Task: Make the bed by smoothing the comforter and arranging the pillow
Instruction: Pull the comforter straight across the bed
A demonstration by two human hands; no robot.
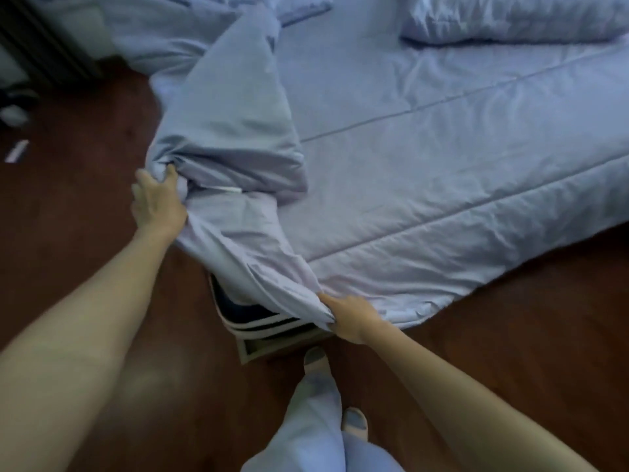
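Observation:
A pale blue comforter (425, 172) covers most of the bed, lying flat on the right and bunched into a folded ridge on the left. My left hand (156, 199) grips a gathered wad of the comforter at the bed's left side. My right hand (350, 318) pinches the comforter's edge at the near corner of the bed. A pale blue pillow (510, 18) lies at the far right of the bed, partly cut off by the frame's top edge. Under the lifted corner the striped mattress edge (258, 321) shows.
Dark wooden floor (510, 335) surrounds the bed. My legs in light trousers and my feet (316, 362) stand by the bed's corner. A dark piece of furniture (44, 46) stands at the far left, with small items (17, 151) on the floor near it.

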